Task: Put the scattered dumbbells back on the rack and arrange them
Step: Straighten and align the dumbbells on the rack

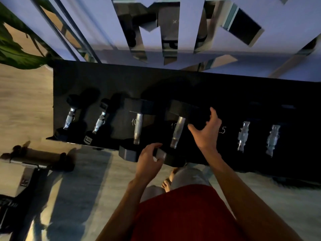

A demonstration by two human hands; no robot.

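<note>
**Dumbbell, black-headed with a steel handle (177,133), on the long black rack (225,87)**

It lies mid-rack, its near head past the front edge. Your left hand (149,159) curls round that head; your right hand (206,131) hovers just beside its handle, fingers spread, holding nothing.

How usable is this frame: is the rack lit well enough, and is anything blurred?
Head view: the rack is underexposed, its right end nearly black; the two rightmost handles are smeared by blur, the middle handles fairly sharp; hard shadows cross the floor at left; wide-angle bending tilts the wall.
</note>
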